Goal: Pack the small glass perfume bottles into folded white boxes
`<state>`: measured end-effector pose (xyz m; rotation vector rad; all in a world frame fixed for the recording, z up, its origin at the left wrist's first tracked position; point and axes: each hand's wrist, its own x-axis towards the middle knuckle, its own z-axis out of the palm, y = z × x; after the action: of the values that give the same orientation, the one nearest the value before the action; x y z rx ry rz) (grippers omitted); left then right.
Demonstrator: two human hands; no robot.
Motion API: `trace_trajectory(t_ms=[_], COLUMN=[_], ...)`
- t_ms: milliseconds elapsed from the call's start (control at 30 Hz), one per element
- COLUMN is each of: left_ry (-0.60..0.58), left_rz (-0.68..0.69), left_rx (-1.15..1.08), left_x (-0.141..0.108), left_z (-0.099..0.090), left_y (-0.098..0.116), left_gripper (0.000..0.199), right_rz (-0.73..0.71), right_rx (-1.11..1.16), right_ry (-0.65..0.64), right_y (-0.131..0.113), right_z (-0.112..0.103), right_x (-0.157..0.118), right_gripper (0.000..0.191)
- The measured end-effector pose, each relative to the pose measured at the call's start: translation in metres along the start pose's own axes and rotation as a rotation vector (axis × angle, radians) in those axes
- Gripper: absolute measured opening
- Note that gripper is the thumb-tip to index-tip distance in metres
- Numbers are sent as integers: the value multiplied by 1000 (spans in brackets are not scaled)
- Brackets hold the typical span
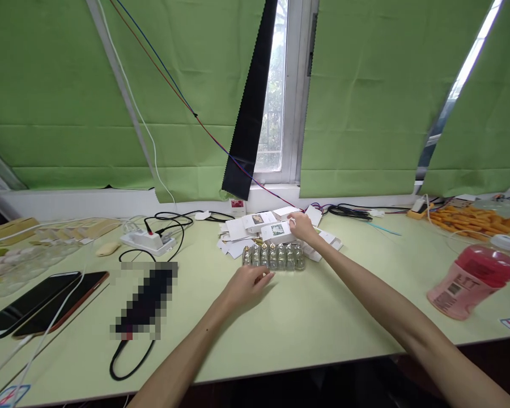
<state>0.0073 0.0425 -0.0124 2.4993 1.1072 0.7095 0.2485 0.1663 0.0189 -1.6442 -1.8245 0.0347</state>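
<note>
Several small clear glass bottles (273,258) stand side by side in rows on the pale table. Just in front of them my left hand (246,284) rests low, its fingers apart and nothing visible in them. Behind the bottles lies a loose pile of white cardboard boxes (238,229), some with small printed pictures. My right hand (301,226) is at the right part of this pile, fingers closed on a white box (277,230) with a greenish picture.
A pink bottle (471,277) with a white cap stands at the right, near orange pieces (463,221). On the left are two phones (29,300), a power strip (148,242), cables and a blurred dark device (147,300). Green blinds (365,102) hang behind.
</note>
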Motion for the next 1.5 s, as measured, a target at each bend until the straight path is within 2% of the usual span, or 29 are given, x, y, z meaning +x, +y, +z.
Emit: trace_trajectory(t_ms=[133, 233, 300, 400, 567, 800, 1000, 1367, 1500], left_ry=[5, -6, -10, -3, -8, -18, -20, 10, 18], left_rz=[-9, -22, -22, -9, -4, -16, -13, 2, 7], left_rx=[20, 31, 28, 16, 21, 36, 41, 51, 50], left_x=[0, 0, -1, -2, -2, -3, -3, -3, -4], left_z=[0, 0, -1, -1, 0, 0, 0, 1, 1], left_y=[-3, -2, 0, 2, 3, 3, 4, 2, 2], left_gripper=[47, 47, 46, 46, 46, 44, 43, 43, 43], right_rz=[49, 30, 0, -34, -67, -144, -153, 25, 38], right_rx=[-134, -205, -241, -289, -346, -401, -429, -376, -309], right_ry=[-57, -133, -203, -292, -360, -349, -297, -200, -161], right_y=[-9, -12, -12, -10, -6, -6, -11, -4, 1], right_z=[7, 11, 13, 18, 24, 29, 33, 39, 39], right_x=[30, 44, 50, 56, 58, 53, 49, 49, 49], right_gripper=[32, 27, 24, 32, 34, 34, 34, 36, 35])
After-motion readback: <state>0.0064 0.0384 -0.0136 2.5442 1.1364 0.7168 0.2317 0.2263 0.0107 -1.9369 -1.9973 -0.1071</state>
